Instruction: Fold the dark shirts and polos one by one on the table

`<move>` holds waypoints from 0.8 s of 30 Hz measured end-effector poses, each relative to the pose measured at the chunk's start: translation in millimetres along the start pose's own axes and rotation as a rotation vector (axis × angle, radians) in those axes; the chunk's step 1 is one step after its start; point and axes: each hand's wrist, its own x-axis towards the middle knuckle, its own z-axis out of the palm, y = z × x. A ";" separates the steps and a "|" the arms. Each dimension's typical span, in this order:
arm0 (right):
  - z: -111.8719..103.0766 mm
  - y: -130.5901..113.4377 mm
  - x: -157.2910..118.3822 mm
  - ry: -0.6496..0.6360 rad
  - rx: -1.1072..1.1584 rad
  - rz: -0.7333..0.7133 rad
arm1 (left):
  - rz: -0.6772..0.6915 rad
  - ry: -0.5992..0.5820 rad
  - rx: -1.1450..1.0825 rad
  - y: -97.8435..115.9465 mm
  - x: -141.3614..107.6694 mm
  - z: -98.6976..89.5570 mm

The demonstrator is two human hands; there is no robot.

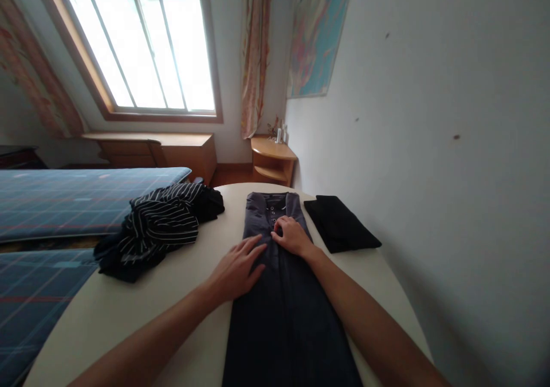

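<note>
A long dark blue-grey garment (286, 307) lies folded lengthwise down the middle of the table. Its far end shows a lighter grey lining or collar-like opening with a row of small round buttons or eyelets. My left hand (238, 267) rests on the garment's left side, fingers stretched and apart. Beside those buttons, my right hand (292, 235) has its fingers curled and pinched at the cloth of the front. Exactly what sits between the fingertips is too small to make out clearly.
The garment lies on a round cream table (189, 295). To its right is a folded black cloth (341, 224) by the wall. At left sits a crumpled heap of striped black-and-white clothing (163, 221). Beyond are a blue plaid mattress (86, 198) and a corner shelf (272, 149).
</note>
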 end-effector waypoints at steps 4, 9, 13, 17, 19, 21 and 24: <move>1.4 3.8 3.3 0.003 0.020 -0.014 | -0.142 0.028 0.048 -28.8 24.7 14.4; -3.1 7.3 26.4 -0.039 0.088 0.040 | -0.187 -0.013 0.049 -38.3 24.3 24.8; -1.6 2.3 58.3 -0.007 0.040 0.098 | -0.192 -0.027 0.027 -36.4 23.8 23.9; 8.5 -5.3 94.4 0.052 -0.031 0.112 | -0.199 -0.033 0.013 -36.1 25.2 22.6; 13.5 -9.0 112.3 0.067 -0.065 0.115 | -0.199 -0.029 0.004 -36.0 25.1 22.3; 17.3 -13.1 129.4 0.050 -0.097 0.112 | -0.200 -0.027 -0.004 -35.7 24.9 22.2; 21.0 -20.0 152.5 0.003 -0.127 0.100 | -0.202 -0.024 -0.007 -35.5 25.0 22.2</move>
